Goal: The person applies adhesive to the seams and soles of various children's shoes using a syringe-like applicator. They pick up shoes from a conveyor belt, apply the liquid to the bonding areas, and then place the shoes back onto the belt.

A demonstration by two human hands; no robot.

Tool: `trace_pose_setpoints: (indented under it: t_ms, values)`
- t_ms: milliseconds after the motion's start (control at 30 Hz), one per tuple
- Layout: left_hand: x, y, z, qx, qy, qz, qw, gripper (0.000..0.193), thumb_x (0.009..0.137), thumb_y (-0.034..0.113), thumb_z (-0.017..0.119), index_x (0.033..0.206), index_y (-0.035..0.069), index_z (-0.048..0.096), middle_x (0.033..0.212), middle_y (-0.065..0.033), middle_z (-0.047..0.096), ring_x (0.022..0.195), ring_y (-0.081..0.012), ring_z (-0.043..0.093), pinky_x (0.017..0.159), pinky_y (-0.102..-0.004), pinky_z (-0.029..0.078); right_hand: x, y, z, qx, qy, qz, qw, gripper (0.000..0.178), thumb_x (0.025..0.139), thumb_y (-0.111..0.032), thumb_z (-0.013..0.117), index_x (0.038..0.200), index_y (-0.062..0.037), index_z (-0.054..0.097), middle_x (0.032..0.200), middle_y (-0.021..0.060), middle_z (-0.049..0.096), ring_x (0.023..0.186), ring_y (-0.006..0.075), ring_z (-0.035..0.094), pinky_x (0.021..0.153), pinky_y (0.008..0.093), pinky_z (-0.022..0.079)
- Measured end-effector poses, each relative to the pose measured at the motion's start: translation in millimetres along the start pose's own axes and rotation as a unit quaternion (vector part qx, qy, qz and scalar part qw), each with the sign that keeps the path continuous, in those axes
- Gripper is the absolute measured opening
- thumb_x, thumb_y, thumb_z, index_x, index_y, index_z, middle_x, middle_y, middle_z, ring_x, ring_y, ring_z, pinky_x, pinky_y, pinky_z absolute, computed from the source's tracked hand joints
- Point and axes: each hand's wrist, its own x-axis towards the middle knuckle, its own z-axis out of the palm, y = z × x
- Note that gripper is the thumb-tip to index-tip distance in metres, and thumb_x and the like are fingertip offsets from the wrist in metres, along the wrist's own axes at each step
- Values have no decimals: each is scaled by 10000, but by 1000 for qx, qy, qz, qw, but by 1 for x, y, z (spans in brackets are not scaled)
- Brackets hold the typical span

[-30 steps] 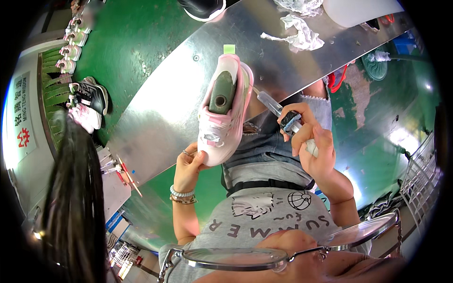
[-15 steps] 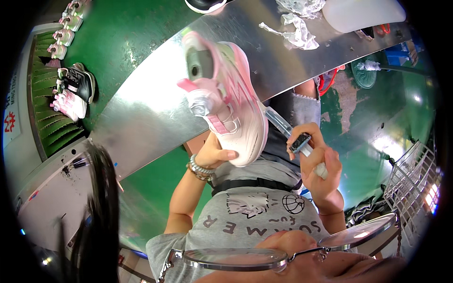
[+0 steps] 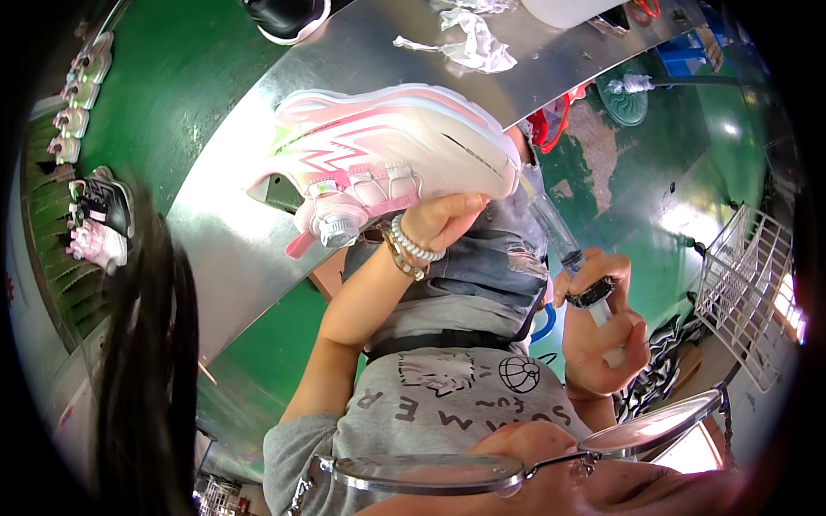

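The person in front of me is holding a white and pink shoe [image 3: 396, 150] above the near edge of the metal counter [image 3: 211, 219], its side facing up, its sole facing away and its toe pointing to the person's right. The left hand [image 3: 439, 221] is gripping it near the toe, the thumb pressing on the upper and the other fingers mostly hiding underneath. Inside the shoe's opening, a dark green piece [image 3: 280, 193] is showing.

The right hand [image 3: 602, 314] is closing its grip around a clear syringe [image 3: 556, 230], whose thin tip is pointing at the sole's edge by the toe; I cannot tell whether it is touching. The barrel is letting light through, but I cannot make out what it is holding.

At the counter's far side, crumpled white wrapping [image 3: 480, 45] is lying near a white rounded container [image 3: 564, 7], whose contents I am not managing to see. A black shoe [image 3: 288, 15] is sitting to their left. Over on the right, a white wire basket [image 3: 747, 288] is standing near the person, and a blue bin [image 3: 684, 53] is sitting beyond the counter.
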Motion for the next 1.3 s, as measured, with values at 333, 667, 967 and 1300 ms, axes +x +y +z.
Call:
trace_pose_setpoints:
  t_ms: [333,667,967,1300]
  values:
    - [22,7,38,-26,48,118,992,527,750,32,634,1232,80,428,1227,-68,491,1183,-229,440,1026,-388,362,6,16,10,-138,-63,-101,983,485,903,-335,273,607,-126,595,994,206,470,849,284,458,735,380,366]
    - [3,31,97,-52,241,48,968,263,801,88,646,1038,29,548,1013,-33,590,944,-128,582,871,-252,491,1,33,7,-215,-131,-221,942,311,783,-267,409,671,-80,631,989,247,529,799,325,442,706,410,363]
    - [-2,123,39,5,267,87,960,316,777,161,681,989,-29,545,948,-99,602,853,-179,601,800,-268,521,11,34,0,-224,-8,-237,946,447,858,-425,401,674,-77,612,992,193,462,827,276,489,709,375,391]
    - [-209,474,-86,152,471,618,611,390,792,179,604,1119,11,475,983,-124,579,889,-245,582,773,-390,487,64,48,-2,-221,-55,-251,941,113,715,-107,507,796,-34,540,1120,166,440,968,267,476,857,381,381]
